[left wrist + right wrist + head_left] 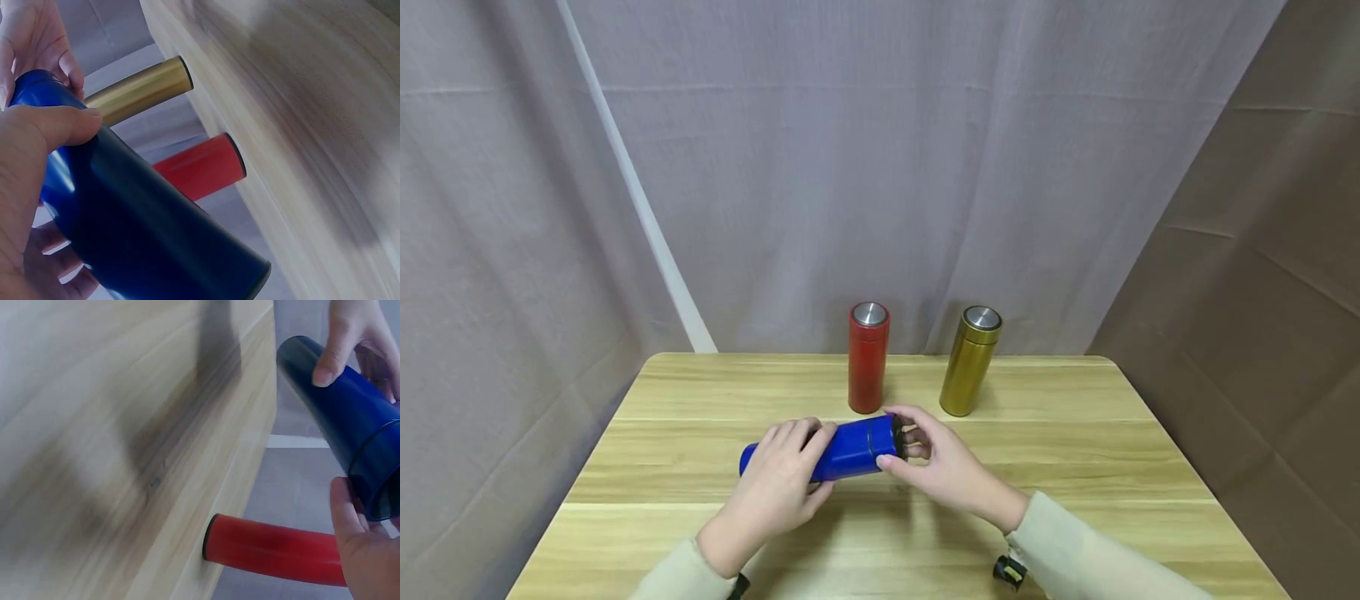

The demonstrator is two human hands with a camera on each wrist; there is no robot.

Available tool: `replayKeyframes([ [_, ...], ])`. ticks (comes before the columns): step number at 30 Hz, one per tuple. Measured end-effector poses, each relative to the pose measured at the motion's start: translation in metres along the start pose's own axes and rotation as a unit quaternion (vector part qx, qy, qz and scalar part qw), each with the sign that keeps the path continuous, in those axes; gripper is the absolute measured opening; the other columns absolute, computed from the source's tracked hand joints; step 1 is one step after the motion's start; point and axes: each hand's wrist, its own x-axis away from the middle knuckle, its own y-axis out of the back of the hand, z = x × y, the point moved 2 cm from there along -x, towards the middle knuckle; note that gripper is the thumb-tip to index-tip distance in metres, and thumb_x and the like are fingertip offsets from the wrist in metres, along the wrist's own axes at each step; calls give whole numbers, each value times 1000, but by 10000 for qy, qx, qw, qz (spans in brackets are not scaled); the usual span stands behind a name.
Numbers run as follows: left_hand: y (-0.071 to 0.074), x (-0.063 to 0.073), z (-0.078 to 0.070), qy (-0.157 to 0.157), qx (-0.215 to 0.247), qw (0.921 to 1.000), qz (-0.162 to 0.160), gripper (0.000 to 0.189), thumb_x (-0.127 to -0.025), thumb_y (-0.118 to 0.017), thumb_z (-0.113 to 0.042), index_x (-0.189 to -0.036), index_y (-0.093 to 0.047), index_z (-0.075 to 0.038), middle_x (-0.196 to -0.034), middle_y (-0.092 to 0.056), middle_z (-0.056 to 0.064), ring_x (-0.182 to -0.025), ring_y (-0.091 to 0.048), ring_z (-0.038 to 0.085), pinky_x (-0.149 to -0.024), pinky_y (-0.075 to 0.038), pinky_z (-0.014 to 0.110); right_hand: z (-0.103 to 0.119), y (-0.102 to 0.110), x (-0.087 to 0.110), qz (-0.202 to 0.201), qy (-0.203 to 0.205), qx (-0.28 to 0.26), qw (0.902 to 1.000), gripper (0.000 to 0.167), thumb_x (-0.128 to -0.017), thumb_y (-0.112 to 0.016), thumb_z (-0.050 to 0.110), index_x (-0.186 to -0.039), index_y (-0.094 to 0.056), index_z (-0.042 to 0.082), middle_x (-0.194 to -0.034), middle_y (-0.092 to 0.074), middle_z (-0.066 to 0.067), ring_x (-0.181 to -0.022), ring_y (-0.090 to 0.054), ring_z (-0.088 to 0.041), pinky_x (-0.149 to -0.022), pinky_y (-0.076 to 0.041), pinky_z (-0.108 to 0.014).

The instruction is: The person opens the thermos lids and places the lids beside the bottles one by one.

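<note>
A blue thermos flask (848, 450) lies nearly level in the air above the table, its lid end pointing right and slightly up. My left hand (784, 475) grips its body from above, the thumb lying along the near side, as the left wrist view also shows. At the lid end, my right hand (943, 462) holds the rim of the lid (883, 442) between thumb and fingers, with several fingers bent in front of its end face. In the right wrist view the blue flask (350, 406) spans both hands. The lid's end face is partly hidden by the fingers.
Behind the hands, a red thermos flask (868, 367) and a gold thermos flask (968, 367) stand upright on the wooden table (700, 392). Both have silver-topped lids. Grey curtains (820, 183) hang behind the table and at its sides.
</note>
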Motion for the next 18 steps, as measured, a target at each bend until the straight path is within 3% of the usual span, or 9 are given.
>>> replayKeyframes([
  [5,-1,0,-2,-71,-111,9999,-80,70,-70,-82,-34,-130,-54,-11,-115,-57,12,-104,-56,31,-91,-43,48,-20,-2,-3,-71,-584,-755,9954,57,-85,-75,15,-135,-48,11,-128,-51,-15,-111,-58,-29,-84,-53,-32],
  [11,-1,-2,-4,-241,-422,9980,-399,72,-66,-85,-30,-128,-56,-11,-114,-57,14,-103,-56,33,-89,-43,49,-24,-1,-3,-260,-1540,-1582,9750,59,-86,-74,26,-136,-48,7,-128,-48,-21,-104,-60,-30,-86,-53,-41],
  [15,-2,-2,-5,-186,-394,9981,-440,73,-64,-86,-29,-128,-56,-10,-113,-57,13,-103,-55,33,-89,-43,49,-24,0,-2,-270,-1701,-1808,9683,60,-86,-75,25,-136,-48,7,-128,-48,-23,-104,-59,-30,-88,-52,-46],
  [18,-3,-2,-5,-113,-200,9987,-463,76,-62,-87,-30,-128,-57,-8,-110,-58,12,-99,-56,33,-87,-46,48,-22,0,-1,-278,-1650,-1816,9690,58,-86,-74,24,-136,-49,7,-128,-48,-21,-106,-59,-30,-86,-53,-45],
])
